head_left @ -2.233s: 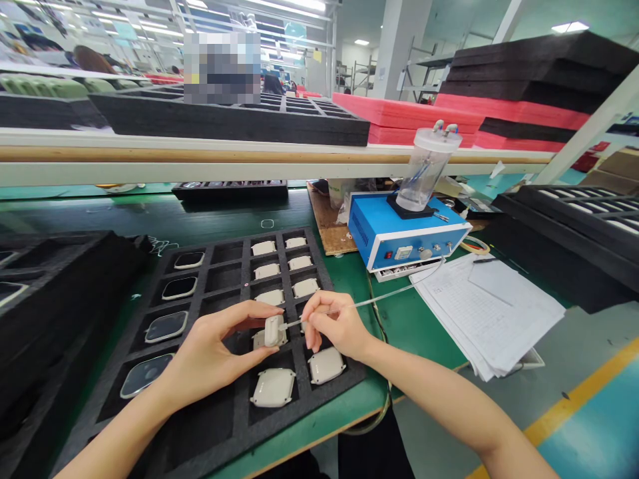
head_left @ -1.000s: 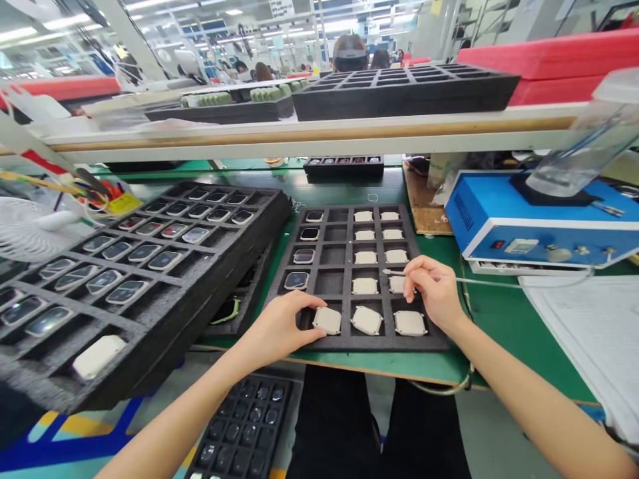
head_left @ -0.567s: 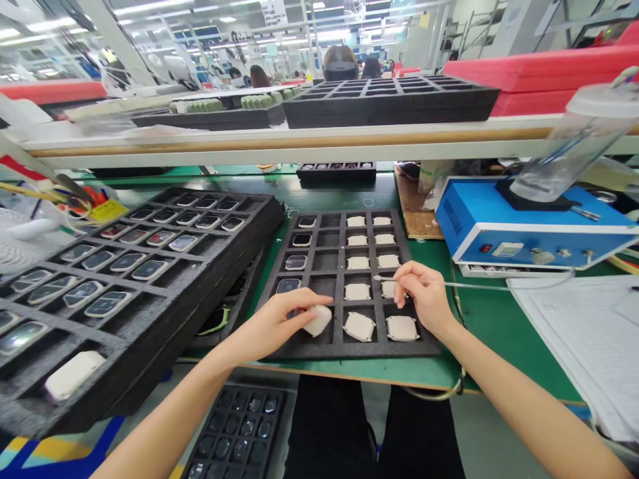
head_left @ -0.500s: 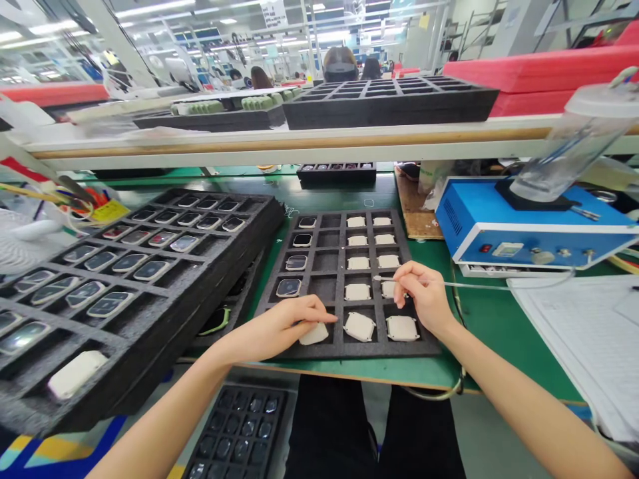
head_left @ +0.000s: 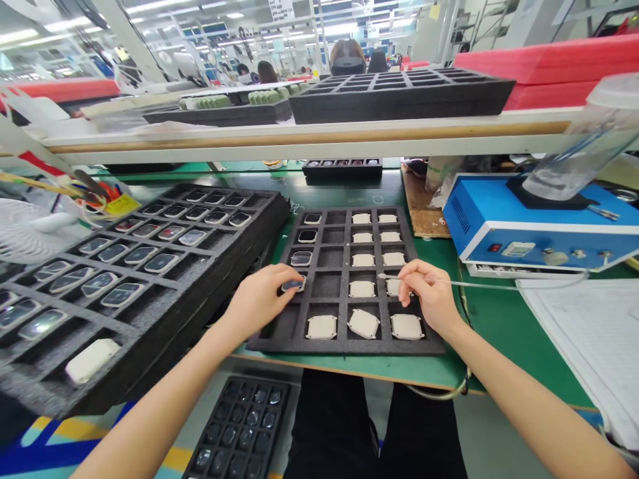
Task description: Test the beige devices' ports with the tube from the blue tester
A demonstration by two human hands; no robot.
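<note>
My left hand [head_left: 267, 291] reaches over the left column of the dark foam tray [head_left: 341, 347]. Its thumb and fingers close on the edge of a watch case with dark glass [head_left: 293, 284] in that column. Between the fingers of my right hand [head_left: 426, 293] is a thin suction pen [head_left: 392, 277], its pale tip pointing left over the tray. A clear hose [head_left: 504, 287] trails from it to the right. Several cream-coloured watch-shaped pieces [head_left: 362, 289] sit in the right columns. One cream piece [head_left: 321, 326] lies in the front row's second pocket.
At left, stacked foam trays [head_left: 164, 293] hold dark-glass watch cases and one cream piece [head_left: 92, 360]. A blue control box [head_left: 539, 226] stands at right beside paper sheets [head_left: 584, 326]. A shelf [head_left: 319, 143] crosses behind. Another tray [head_left: 234, 426] is below the table edge.
My left hand has left the cream piece in the front row and moved left and up to the dark-glass watch case. My right hand stays over the tray's right side with the pen.
</note>
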